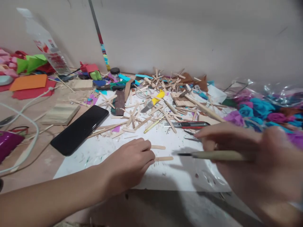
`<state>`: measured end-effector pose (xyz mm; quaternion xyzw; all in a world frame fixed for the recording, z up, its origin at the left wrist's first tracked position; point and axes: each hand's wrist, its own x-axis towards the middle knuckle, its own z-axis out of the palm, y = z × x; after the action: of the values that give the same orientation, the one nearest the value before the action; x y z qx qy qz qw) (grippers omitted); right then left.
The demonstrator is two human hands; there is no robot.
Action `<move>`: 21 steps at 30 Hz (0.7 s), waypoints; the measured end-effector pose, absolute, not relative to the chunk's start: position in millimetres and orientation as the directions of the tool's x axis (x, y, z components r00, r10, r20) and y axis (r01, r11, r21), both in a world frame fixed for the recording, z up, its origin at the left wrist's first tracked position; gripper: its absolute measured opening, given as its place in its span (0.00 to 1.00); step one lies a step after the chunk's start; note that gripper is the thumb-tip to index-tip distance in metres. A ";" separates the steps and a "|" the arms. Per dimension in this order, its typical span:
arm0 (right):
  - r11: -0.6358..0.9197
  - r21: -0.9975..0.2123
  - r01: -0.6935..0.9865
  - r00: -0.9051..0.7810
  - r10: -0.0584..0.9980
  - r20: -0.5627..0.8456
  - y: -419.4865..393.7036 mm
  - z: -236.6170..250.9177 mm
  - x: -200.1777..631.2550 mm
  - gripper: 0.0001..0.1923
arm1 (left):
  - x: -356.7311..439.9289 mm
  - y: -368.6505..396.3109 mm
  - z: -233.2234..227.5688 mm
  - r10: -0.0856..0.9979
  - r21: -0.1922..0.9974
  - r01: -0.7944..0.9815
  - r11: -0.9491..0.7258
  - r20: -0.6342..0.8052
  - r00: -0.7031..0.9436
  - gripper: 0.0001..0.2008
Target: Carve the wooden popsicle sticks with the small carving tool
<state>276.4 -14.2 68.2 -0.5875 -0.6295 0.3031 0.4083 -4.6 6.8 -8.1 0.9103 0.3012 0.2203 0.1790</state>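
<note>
My left hand (132,160) is closed over wooden craft sticks on the white paper (94,167). The ends of two sticks, an upper craft stick (158,147) and a lower craft stick (164,159), stick out to the right of its fingers; their other ends are hidden beneath the hand. At the right, my right hand (251,167), somewhat blurred, grips a carving tool (217,155) with a pale wooden handle. Its thin dark tip points left, a short way from the lower stick and apart from it. Just beyond the right hand lies a box cutter (187,125).
A black phone (80,130) and a wooden block (61,114) lie to the left, near a white cable (26,105). Stick scraps and a yellow cutter (155,100) clutter the back. A plastic bottle (44,41) leans by the wall; paper flowers (262,107) sit at right.
</note>
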 end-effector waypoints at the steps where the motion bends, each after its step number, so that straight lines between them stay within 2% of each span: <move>1: 0.115 -0.894 0.433 -0.007 0.992 0.124 -7.9 62.0 268.6 0.43 | -4.8 7.3 -8.7 0.626 0.460 0.468 -0.755 0.290 0.724 0.16; 2: 0.091 -0.928 0.361 -0.040 0.996 0.082 -3.3 55.2 261.9 0.44 | -4.9 7.6 -9.4 0.625 0.463 0.465 -0.754 0.291 0.724 0.16; 4: 0.029 -0.966 0.256 -0.089 0.996 0.007 0.7 42.4 252.3 0.34 | -4.8 7.5 -10.8 0.643 0.484 0.469 -0.739 0.297 0.706 0.15; 6: -0.008 -0.967 0.253 -0.080 0.996 -0.029 -0.5 33.0 246.0 0.20 | -4.4 6.7 -11.8 0.671 0.508 0.481 -0.715 0.305 0.675 0.14; 7: -0.031 -0.963 0.266 -0.066 0.997 -0.051 -2.3 29.8 243.3 0.16 | -4.2 6.2 -11.9 0.678 0.519 0.480 -0.708 0.307 0.668 0.13; 10: -0.123 -0.953 0.278 -0.013 0.991 -0.132 -9.9 24.3 235.0 0.14 | -3.7 5.6 -9.6 0.698 0.537 0.491 -0.686 0.295 0.652 0.13; 17: 0.023 -0.801 0.598 -0.020 1.000 0.013 -24.4 24.8 225.3 0.07 | -6.2 8.6 -5.2 0.736 0.606 0.496 -0.622 0.236 0.635 0.10; 21: 0.049 -0.780 0.624 -0.040 0.999 0.031 -25.8 24.8 225.1 0.05 | -7.9 7.4 -10.0 0.736 0.626 0.487 -0.609 0.218 0.641 0.11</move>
<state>225.1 -25.8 24.8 -0.6198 -0.6546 0.3023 0.3098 -7.9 7.4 -10.0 0.8658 0.3533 0.2343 0.2659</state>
